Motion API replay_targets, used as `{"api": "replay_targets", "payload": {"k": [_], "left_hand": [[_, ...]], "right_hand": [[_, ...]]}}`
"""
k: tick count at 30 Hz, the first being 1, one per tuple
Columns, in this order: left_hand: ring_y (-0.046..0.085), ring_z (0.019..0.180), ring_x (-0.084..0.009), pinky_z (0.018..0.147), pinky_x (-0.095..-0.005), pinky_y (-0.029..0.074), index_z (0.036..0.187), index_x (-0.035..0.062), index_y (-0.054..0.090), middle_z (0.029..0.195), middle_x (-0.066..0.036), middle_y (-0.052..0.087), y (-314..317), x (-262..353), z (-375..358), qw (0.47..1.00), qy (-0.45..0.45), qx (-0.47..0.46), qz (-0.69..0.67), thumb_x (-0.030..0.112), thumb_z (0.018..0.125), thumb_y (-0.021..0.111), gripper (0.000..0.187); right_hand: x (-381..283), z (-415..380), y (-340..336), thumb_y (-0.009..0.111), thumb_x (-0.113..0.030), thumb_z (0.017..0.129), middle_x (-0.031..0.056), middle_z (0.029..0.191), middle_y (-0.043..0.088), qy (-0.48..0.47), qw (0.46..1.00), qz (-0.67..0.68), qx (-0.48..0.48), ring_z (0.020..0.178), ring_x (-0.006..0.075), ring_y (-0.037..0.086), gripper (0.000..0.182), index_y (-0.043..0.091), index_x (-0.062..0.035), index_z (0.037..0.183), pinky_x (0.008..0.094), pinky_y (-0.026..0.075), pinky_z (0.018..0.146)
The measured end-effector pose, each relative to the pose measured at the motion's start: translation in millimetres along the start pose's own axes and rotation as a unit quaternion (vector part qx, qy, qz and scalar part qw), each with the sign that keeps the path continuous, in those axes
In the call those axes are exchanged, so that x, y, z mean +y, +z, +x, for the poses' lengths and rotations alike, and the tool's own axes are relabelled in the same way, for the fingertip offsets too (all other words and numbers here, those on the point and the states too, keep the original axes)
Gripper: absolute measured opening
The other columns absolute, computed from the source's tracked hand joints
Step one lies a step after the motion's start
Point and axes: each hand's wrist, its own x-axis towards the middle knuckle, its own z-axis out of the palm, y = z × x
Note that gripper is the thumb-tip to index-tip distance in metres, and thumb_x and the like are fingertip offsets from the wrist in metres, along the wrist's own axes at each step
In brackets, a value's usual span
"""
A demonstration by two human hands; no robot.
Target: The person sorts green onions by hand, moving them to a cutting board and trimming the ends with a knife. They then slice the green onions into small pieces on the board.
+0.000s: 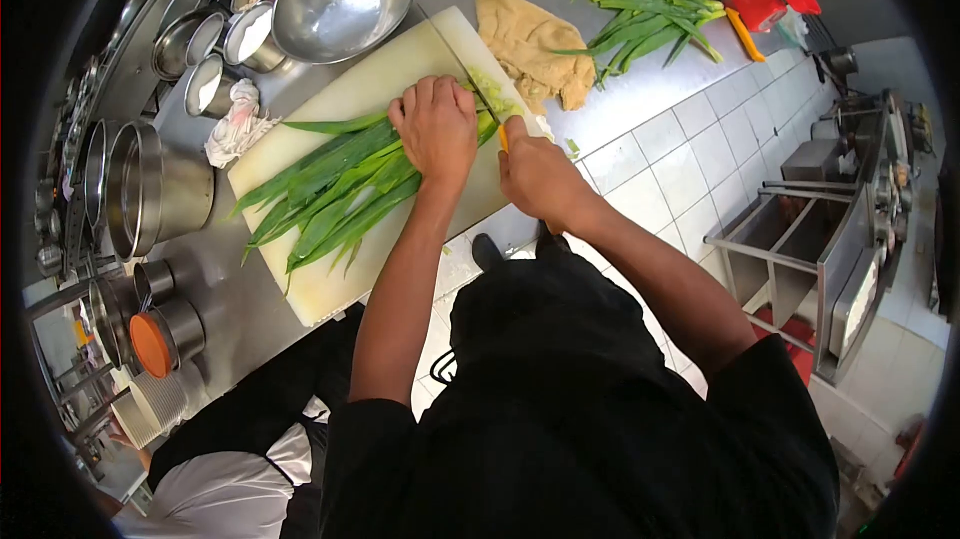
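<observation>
A bunch of long green onions (345, 184) lies across the white cutting board (300, 304), its leafy ends toward the left. My left hand (437, 131) is closed over the bunch near its right end, pressing it to the board. In my right hand (540, 174) is the orange handle of a knife (484, 91), fingers wrapped round it. The blade stands at the cut end of the onions, close to my left fingers. Small chopped green bits (490, 89) lie on the board beyond the blade.
A steel bowl (343, 6) stands behind the board, near small pots of white powder (250, 34). A tan cloth (535, 44) and more green onions (655, 14) lie to the right. Large pots (175, 189) stand left. Another person (225, 479) is at lower left.
</observation>
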Motion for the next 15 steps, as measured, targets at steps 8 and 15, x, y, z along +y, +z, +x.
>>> {"api": "replay_targets", "payload": {"k": [8,15], "left_hand": [[0.058,0.1,-0.0268,0.096,-0.0413,0.035,0.096,0.0108,0.07,0.102,-0.006,0.067,-9.4,7.9,0.7,0.999,-0.036,-0.032,-0.017,0.037,0.093,0.056,0.029],[0.056,0.097,-0.0288,0.098,-0.0429,0.033,0.093,0.0113,0.069,0.095,-0.009,0.064,-3.7,12.8,4.3,0.997,-0.061,-0.037,-0.002,0.048,0.085,0.064,0.038]], "right_hand": [[1.4,-2.2,-5.8,0.05,-0.01,0.09,0.0333,0.091,0.064,0.012,0.999,0.025,-0.039,0.09,0.0482,0.063,0.026,0.041,0.006,0.108,0.0538,0.049,0.081],[11.1,-0.8,-23.0,0.056,-0.027,0.093,0.0276,0.098,0.066,-0.059,0.997,-0.006,-0.047,0.093,0.0466,0.064,0.037,0.052,0.005,0.111,0.0504,0.05,0.084]]}}
